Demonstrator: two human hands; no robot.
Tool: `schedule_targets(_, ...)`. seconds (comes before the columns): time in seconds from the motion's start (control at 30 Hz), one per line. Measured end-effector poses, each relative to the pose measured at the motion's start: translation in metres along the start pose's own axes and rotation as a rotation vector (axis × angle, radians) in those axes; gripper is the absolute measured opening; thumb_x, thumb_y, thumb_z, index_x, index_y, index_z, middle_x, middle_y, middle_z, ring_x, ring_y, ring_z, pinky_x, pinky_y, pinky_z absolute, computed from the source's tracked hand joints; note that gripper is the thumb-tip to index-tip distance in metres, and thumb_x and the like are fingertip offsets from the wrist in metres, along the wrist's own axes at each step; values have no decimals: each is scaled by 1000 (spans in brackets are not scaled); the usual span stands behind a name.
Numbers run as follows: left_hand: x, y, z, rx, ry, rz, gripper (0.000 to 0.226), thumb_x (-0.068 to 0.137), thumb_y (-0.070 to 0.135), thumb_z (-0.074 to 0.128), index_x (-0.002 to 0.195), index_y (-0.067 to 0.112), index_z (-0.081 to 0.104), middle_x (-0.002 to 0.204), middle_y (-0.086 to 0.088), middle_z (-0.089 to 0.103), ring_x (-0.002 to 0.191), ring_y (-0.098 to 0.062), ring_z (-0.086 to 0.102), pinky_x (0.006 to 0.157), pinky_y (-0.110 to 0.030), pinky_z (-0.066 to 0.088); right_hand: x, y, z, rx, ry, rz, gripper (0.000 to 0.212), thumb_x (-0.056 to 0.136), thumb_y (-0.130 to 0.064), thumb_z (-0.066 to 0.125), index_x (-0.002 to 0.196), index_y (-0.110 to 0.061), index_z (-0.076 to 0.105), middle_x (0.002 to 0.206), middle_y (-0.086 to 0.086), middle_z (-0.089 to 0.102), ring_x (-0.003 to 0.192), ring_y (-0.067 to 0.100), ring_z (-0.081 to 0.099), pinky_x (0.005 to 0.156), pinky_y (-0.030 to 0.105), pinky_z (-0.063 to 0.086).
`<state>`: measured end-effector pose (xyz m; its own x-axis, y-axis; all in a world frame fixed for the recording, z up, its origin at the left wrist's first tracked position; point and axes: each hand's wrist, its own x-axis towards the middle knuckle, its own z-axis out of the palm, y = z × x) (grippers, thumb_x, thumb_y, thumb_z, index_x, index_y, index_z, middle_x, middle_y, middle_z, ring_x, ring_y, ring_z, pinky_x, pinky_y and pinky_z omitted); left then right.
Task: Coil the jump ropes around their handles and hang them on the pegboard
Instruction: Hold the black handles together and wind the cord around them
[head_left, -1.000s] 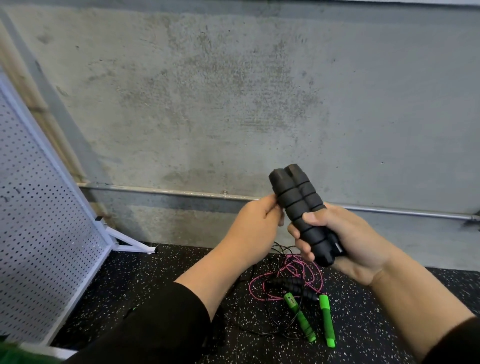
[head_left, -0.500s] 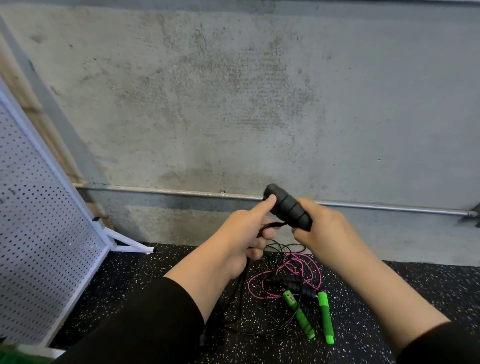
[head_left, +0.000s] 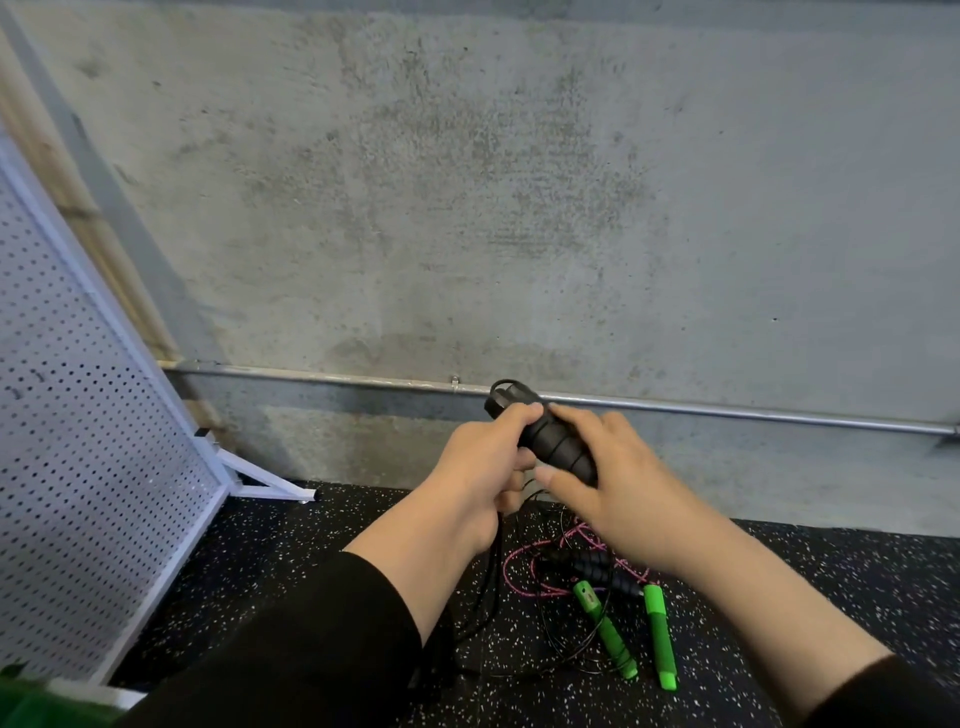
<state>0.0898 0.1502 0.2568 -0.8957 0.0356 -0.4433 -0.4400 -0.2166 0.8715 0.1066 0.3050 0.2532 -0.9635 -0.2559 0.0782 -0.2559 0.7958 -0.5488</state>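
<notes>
Concrete wall (head_left: 519, 208) behind, speckled black floor (head_left: 311, 545) below, white pegboard (head_left: 78, 467) at nine o'clock. Dead centre, both hands on the black handles (head_left: 556, 441): right hand (head_left: 618, 483) wraps them, left hand (head_left: 488, 467) pinches the black cord (head_left: 493, 571) at their top. Down at five o'clock, green handles (head_left: 608, 634) and pink rope (head_left: 519, 566) lie tangled on the floor.

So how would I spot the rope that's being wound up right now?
Look in front of the grey wall, above the speckled floor. Both hands, left hand and right hand, hold a pair of black handles. Unlike the green handles lying below, these are lifted, with black cord wrapped round.
</notes>
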Motion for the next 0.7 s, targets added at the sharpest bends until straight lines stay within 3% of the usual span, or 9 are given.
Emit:
schedule_targets(0.1, -3, 2, 0, 58, -94, 51, 23, 97, 35, 59, 79, 22, 51, 56, 4, 35, 42, -7, 21, 40, -20, 15, 4, 0, -17, 450, 21, 176, 31, 94, -45, 63, 123, -37, 56, 108, 4, 64, 81, 8, 65, 73, 25, 52)
schedule_targets(0.2, -6, 2, 3, 103, -167, 130, 22, 98, 33, 57, 79, 24, 51, 58, 4, 35, 44, -8, 21, 44, -23, 14, 3, 6, -28, 735, 4, 290, 32, 90, -34, 72, 118, -27, 59, 101, 9, 70, 72, 11, 69, 68, 30, 56)
schedule_targets(0.27, -6, 1, 5, 112, -176, 172, 23, 98, 33, 57, 78, 25, 52, 60, 4, 35, 46, -8, 21, 44, -24, 16, 1, 7, -27, 747, -4, 277, 34, 90, -33, 71, 122, -26, 59, 101, 8, 73, 76, 12, 70, 71, 30, 57)
schedule_targets(0.37, -4, 0, 5, 119, -147, 193, 19, 97, 35, 60, 82, 25, 54, 60, 4, 37, 47, -8, 23, 44, -24, 18, 1, 6, -26, 540, 94, 149, 24, 92, -32, 70, 116, -32, 65, 101, 0, 71, 76, 4, 67, 67, 18, 52)
schedule_targets(0.47, -3, 2, 5, 108, -184, 178, 19, 97, 38, 62, 88, 24, 53, 62, 5, 37, 48, -8, 21, 44, -23, 17, 0, 8, -30, 452, 149, 93, 23, 91, -33, 73, 113, -36, 67, 99, -8, 69, 77, 4, 65, 69, 22, 49)
schedule_targets(0.57, -6, 7, 5, 57, -254, 127, 27, 99, 36, 58, 78, 25, 46, 60, 5, 32, 48, -8, 17, 44, -22, 12, -1, 6, -33, 401, 190, 42, 8, 95, -34, 66, 102, -36, 70, 84, -14, 70, 73, -5, 60, 66, 13, 43)
schedule_targets(0.7, -10, 8, 6, 6, -307, 94, 33, 98, 31, 58, 70, 25, 41, 59, 6, 27, 50, -8, 14, 45, -22, 8, -3, 2, -31, 604, 325, 110, 29, 103, -24, 56, 79, -25, 71, 66, -9, 61, 61, 1, 50, 57, 14, 40)
